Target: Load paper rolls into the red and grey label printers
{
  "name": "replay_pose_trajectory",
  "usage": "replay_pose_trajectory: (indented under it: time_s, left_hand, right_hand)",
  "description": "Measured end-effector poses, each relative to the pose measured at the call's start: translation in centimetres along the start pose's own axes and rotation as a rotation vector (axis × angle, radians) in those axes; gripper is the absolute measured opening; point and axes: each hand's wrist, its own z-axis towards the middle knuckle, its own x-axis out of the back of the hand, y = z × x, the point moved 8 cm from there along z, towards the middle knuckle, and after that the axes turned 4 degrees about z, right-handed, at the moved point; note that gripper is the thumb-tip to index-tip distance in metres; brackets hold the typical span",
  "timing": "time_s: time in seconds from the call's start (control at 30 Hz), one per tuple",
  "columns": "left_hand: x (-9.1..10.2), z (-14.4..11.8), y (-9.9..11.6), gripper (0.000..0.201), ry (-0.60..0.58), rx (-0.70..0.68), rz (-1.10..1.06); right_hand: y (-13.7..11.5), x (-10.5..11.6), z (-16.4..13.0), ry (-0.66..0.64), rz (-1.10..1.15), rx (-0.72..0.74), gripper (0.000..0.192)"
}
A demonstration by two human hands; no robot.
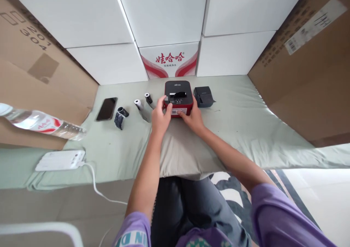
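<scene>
At nine o'clock a water bottle [41, 123] lies on its side against a cardboard box [32, 68], and below it a white power bank [60, 160] with its cable [94, 183] trails off the cloth-covered tabletop [246, 130]. Moving right: a dark phone [107, 108], a partly unrolled dark label roll [120, 116], then two small white rolls [137, 103] [148, 97] lying loose.

At twelve o'clock sits the red-and-black label printer [178, 97], and both hands are on it — the left hand [160, 116] curled around its left front corner, thumb on top, the right hand [193, 118] cupping the right side with fingers pressed on the front sticker. Judging by the loose rolls beside it and the closed-looking lid, the printer seems gripped for handling, with no roll yet going in.

At one o'clock a smaller black printer [203, 96] stands just beside the red one, untouched.

Hard to tell — whether the lid is latched, whether a roll is already inside, and what the top buttons read. The palms and the printer's lower front are hidden by the hands.
</scene>
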Motion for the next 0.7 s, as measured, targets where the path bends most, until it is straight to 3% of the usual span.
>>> replay_pose_trajectory:
  time_s: [0.17,0.3,0.4,0.5,0.6,0.7]
  left_hand:
    - [1.1,-6.2,3.5,0.042,0.0,0.008,-0.003]
    - [1.0,-9.6,3.2,0.04,0.001,0.044,-0.016]
    - [1.1,-10.1,2.6,0.04,-0.006,0.045,-0.014]
    - [1.3,-9.7,2.7,0.037,0.014,-0.019,-0.008]
    - [1.4,-9.3,2.8,0.034,0.051,-0.069,0.01]
    - [1.1,-9.2,2.6,0.034,0.059,-0.064,0.011]
  right_hand:
    - [-2.4,2.5,-6.0,0.025,0.043,0.017,0.097]
    - [-2.2,3.0,-8.9,0.003,0.068,-0.052,0.095]
    - [-2.5,3.3,-8.8,-0.018,0.123,-0.058,0.096]
    - [-2.3,3.9,-7.2,0.022,0.252,-0.063,0.076]
    - [-0.8,4.1,-5.2,0.109,0.363,-0.098,0.061]
    - [1.0,3.6,-4.2,0.173,0.389,-0.108,0.063]
